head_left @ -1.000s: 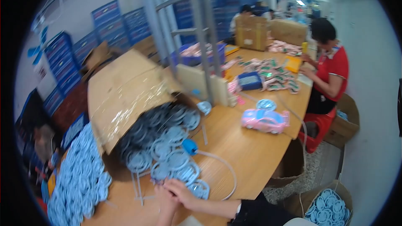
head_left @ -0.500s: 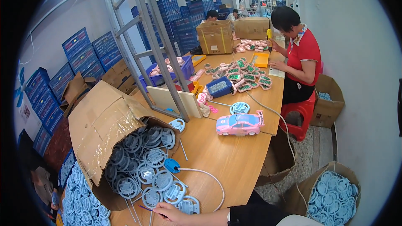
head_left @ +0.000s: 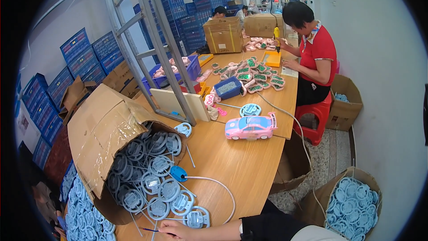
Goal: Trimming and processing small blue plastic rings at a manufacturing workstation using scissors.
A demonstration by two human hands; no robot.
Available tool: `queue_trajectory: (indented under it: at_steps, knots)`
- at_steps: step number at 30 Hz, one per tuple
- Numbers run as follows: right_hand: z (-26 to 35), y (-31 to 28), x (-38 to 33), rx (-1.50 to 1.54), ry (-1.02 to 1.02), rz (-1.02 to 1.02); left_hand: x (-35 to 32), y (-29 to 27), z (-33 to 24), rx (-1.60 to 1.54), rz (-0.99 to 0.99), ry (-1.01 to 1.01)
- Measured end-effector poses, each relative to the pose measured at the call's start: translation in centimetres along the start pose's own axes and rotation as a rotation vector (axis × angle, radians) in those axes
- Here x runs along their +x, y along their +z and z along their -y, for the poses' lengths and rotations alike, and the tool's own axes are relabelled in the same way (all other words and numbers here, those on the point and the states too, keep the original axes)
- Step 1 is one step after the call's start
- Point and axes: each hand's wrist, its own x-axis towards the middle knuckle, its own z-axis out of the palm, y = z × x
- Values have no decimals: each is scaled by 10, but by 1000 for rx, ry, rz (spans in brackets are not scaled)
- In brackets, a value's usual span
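Observation:
My right hand (head_left: 174, 229) is at the lower edge, its fingers pinched on a thin dark wire (head_left: 148, 230) that points left. It is just below a light-blue toy steering wheel (head_left: 196, 218), at the mouth of a tipped cardboard box (head_left: 107, 136). More blue steering wheels (head_left: 169, 190) with thin stems spill from that box onto the table. A blue oval piece (head_left: 178, 173) with a white cable (head_left: 220, 181) rests beside them. Farther off stands a pink and blue toy car (head_left: 249, 127). My left hand is out of view.
A metal ladder frame (head_left: 147, 40) rises from the wooden table (head_left: 223, 158). Beyond it are a blue parts bin (head_left: 227, 88) and pink parts with green boards (head_left: 252, 73). A co-worker (head_left: 316, 58) holds a yellow screwdriver (head_left: 277, 35). Another box of blue wheels (head_left: 352, 203) stands right.
The view has shifted a little, so the scene sits slightly farther left and up. My right hand has moved slightly toward me, still pinching the wire.

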Motion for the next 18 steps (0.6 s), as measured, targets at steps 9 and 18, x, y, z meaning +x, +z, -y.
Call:
queue_trajectory:
  at_steps: [9, 18]
  knots:
    - [-6, 2, 3, -105, 10, -55, 22, 14, -24, -476, 53, -45]
    - [-13, -6, 5, -99, -6, -25, 51, 62, -85, -942, 241, -141]
